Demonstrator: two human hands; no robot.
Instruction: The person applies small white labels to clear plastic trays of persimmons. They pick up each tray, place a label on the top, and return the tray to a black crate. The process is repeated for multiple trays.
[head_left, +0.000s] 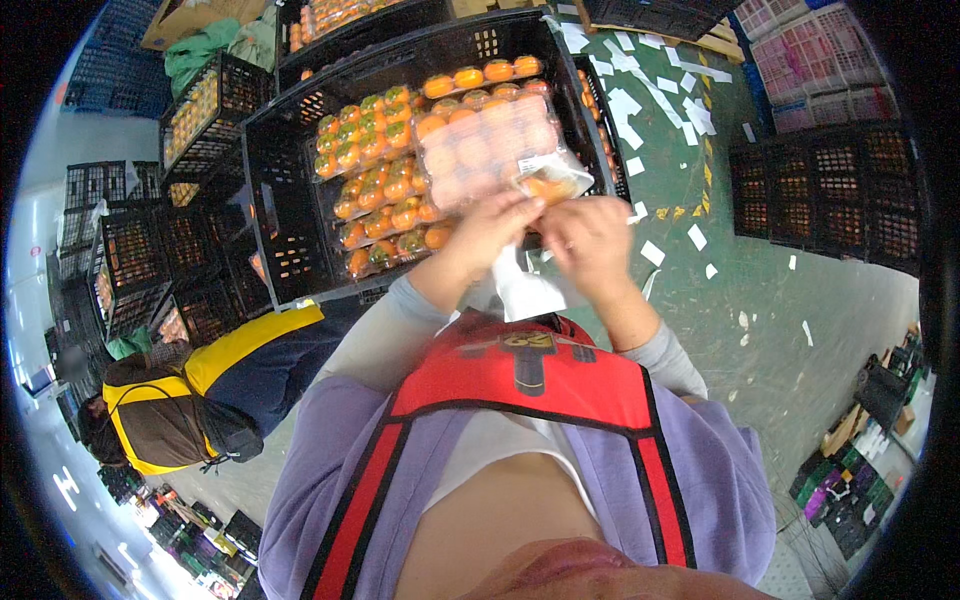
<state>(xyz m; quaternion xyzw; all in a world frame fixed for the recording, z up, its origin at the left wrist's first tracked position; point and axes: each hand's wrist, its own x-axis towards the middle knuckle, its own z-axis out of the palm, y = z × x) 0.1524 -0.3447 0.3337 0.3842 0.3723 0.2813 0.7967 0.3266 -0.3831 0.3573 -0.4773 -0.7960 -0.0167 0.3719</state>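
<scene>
My left hand (487, 232) and my right hand (589, 240) meet in front of my chest at the near edge of a black plastic crate (281, 180). Between them is a strip of white label paper (525, 289), hanging down toward my apron; both hands pinch it, though motion blurs the fingers. A part with an orange patch (555, 184) sticks up beyond my fingertips. Just past it lies a clear plastic punnet (487, 150) with a pinkish cast, its contents blurred. Left of it, more clear punnets of orange persimmons (371, 139) fill part of the crate.
A person (157, 420) in brown and yellow is to my left. Stacked black crates (825, 195) stand at the right, others (142, 255) at the left. White paper scraps (626, 112) litter the green floor (720, 300) near yellow-black tape (706, 172).
</scene>
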